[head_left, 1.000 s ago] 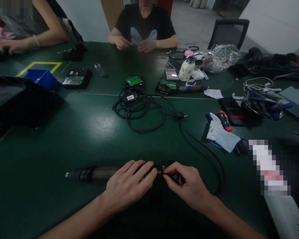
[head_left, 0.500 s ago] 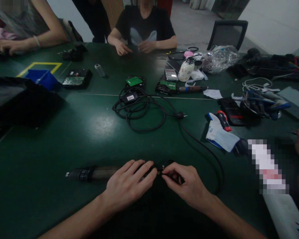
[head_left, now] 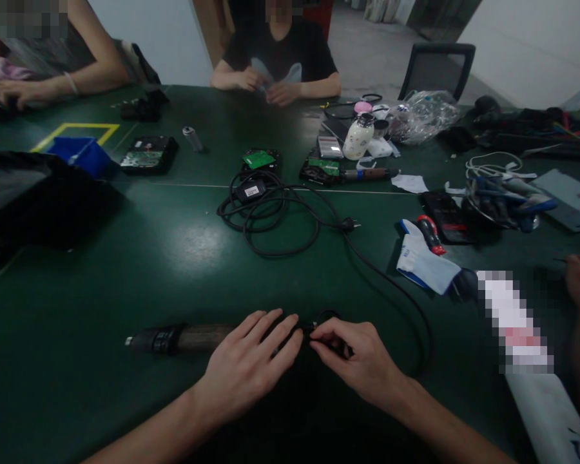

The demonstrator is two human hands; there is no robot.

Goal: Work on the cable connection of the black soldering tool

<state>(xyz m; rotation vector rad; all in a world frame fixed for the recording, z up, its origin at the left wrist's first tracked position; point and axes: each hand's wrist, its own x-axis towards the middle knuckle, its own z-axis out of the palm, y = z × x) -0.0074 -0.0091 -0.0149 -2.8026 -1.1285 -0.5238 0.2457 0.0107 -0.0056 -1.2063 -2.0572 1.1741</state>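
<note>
Green counter (head_left: 101, 270) lies under us, where our left hand (head_left: 249, 361) lies flat over the dark tool (head_left: 183, 338), its long axis running leftward, while our right hand (head_left: 362, 364) pinches the cord end (head_left: 314, 327) just beside the left fingertips.
</note>
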